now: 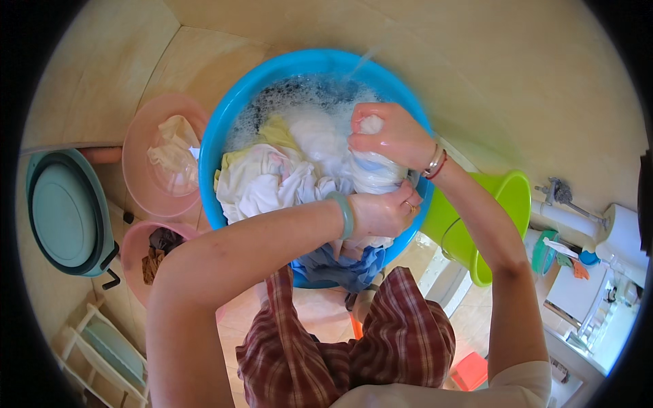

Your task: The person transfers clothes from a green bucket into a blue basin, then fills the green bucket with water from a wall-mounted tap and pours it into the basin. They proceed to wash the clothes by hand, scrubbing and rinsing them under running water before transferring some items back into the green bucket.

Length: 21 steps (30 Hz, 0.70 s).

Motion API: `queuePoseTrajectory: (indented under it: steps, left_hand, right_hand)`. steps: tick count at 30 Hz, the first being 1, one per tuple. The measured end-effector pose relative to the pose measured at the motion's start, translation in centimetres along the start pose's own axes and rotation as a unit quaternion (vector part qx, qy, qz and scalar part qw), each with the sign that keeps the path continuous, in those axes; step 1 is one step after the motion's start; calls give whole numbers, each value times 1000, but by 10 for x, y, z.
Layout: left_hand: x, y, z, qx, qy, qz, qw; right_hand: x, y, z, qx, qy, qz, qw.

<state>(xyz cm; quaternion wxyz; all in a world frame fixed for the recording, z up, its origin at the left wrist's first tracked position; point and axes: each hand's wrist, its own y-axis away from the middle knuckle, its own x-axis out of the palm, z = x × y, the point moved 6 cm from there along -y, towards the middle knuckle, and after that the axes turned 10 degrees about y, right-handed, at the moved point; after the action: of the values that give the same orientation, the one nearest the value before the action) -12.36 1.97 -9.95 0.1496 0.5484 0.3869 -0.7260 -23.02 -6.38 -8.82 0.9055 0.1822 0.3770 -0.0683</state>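
A wide blue basin [216,129] stands in front of me, holding foamy water [299,92] and a heap of wet laundry. My right hand [398,136] is closed around a bunched wet white cloth [374,173], and a tuft of it shows between thumb and fingers. Lower on that same cloth, my left hand [381,214] has its fingers curled into it; the fingertips are partly hidden. To their left lie white garments [262,180] with a yellow cloth [277,132] behind them. A blue cloth [347,265] sits at the near rim.
Left of the basin are a pink basin [136,163] with a pale cloth and another pink basin [136,248] with dark cloth. A teal collapsible basin [64,211] leans at far left above a white rack [75,333]. Right stands a lime bucket [513,211]; walls rise behind.
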Motion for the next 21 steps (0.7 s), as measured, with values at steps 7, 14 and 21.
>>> queuePoseTrajectory:
  steps: [7, 14, 21]
  left_hand:
    - [12, -2, -9, 21, 29, 104, 994]
    - [28, 5, -18, -3, 84, 105, 991]
    - [-87, 44, 45, -343, 355, -335, 803]
  right_hand:
    - [10, 13, -4, 21, 62, -55, 996]
    - [23, 18, -26, 75, 66, -135, 986]
    - [0, 90, -66, 143, -513, -129, 837]
